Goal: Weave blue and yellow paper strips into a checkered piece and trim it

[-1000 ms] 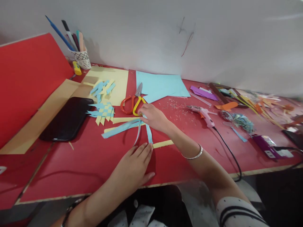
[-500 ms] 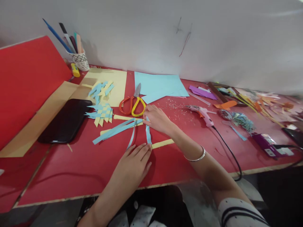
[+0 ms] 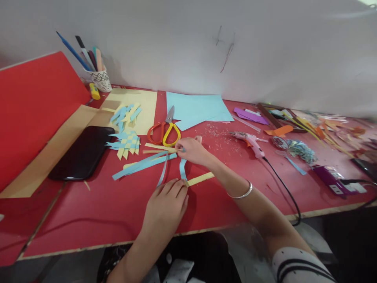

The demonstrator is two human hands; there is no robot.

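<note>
My left hand [image 3: 166, 204] rests low on the table, fingers together, their tips pinning the lower ends of paper strips. Between my hands a blue paper strip [image 3: 183, 169] bows upward. A yellow paper strip [image 3: 202, 179] runs out rightward from the left fingertips, and a thin pale blue strip [image 3: 163, 173] stands left of the bowed one. My right hand [image 3: 193, 151] is closed in a pinch on the upper end of the bowed blue strip; yellow strips [image 3: 159, 147] reach its fingertips. Just behind lie scissors [image 3: 165, 131] with red and yellow handles. Loose blue strips [image 3: 144, 164] lie leftward.
Woven blue-and-yellow paper pieces [image 3: 126, 142] and a black phone-like slab [image 3: 84, 153] are on the left. Blue paper [image 3: 197, 110] lies behind. Rightward are a pink glue gun [image 3: 250, 142] with its cord, and a purple power box [image 3: 332, 180]. A pen cup [image 3: 101, 80] stands back left.
My right hand has shifted slightly down and turned, and the blue strip under it now bows more. Yellow strips near its fingertips have swung. My left hand's fingers have drawn in a little.
</note>
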